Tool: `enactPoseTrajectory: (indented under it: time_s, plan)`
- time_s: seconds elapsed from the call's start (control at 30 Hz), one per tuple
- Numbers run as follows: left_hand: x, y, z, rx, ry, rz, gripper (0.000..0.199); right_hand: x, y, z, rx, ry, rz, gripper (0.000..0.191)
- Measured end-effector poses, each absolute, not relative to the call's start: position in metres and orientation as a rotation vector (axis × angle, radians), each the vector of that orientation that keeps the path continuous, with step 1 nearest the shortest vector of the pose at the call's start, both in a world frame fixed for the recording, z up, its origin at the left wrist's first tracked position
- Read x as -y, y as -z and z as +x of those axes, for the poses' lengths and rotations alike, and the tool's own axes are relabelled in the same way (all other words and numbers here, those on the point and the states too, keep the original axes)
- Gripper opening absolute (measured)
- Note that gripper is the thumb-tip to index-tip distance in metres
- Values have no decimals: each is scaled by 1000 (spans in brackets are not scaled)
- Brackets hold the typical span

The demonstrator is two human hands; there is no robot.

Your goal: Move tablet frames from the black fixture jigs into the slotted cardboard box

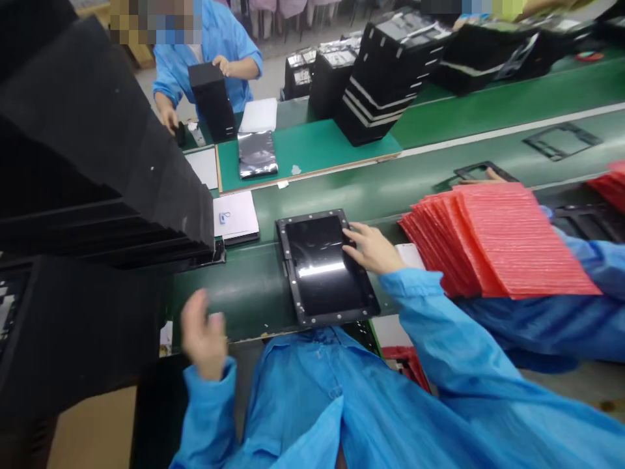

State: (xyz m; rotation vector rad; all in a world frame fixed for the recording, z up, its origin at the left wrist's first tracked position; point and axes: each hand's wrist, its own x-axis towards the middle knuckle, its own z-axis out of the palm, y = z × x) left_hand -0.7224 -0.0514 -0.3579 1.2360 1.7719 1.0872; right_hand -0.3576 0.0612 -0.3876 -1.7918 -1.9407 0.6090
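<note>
On the green bench in front of me lies a black rectangular frame (pixel 294 286) with studs along its border and a glossy dark panel (pixel 317 293) set in it. My right hand (pixel 375 247) rests its fingertips on the right edge of the panel, fingers stretched out. Away from the frame, my left hand (pixel 202 335) is raised at the left near the bench's front edge. It is smeared by motion, with thumb and fingers apart, and I see nothing in it.
Tall stacks of black trays (pixel 97 130) stand close on my left. Red bubble-wrap bags (pixel 517 241) lie to the right, beside a neighbour's blue sleeve (pixel 596 260). White paper (pixel 237 215) lies behind the left stack. Across the bench, a co-worker holds a black stack (pixel 212 101).
</note>
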Motion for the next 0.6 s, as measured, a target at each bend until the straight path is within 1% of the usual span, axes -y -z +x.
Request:
enactPoseTrajectory:
  time_s: [0.07,0.17,0.23,0.3,0.4,0.5,0.53,0.6]
  plan:
    - [54,380,-667,-1635,-971,1302,66,-17,407,-348,1848,-812,-1652,51]
    - [65,405,-608,-1503,-817,1256,80,52,434,-350,1350,-1210,-1609,66]
    - [76,414,-592,-1531,-821,1152,81,83,443,-358,1096,-1356,-1584,69]
    - [84,415,-590,-1573,-836,1090,78,96,444,-365,1016,-1426,-1549,75]
    - [67,411,-595,-1585,-841,1115,81,76,442,-365,1082,-1470,-1480,85]
    - [-4,407,-595,-1602,-865,1233,81,9,442,-357,1193,-1485,-1415,94]
    - [-36,405,-594,-1636,-873,1276,77,-21,442,-355,1224,-1482,-1400,95]
    - [-95,402,-593,-1692,-847,1294,57,-79,441,-355,1237,-1438,-1389,88]
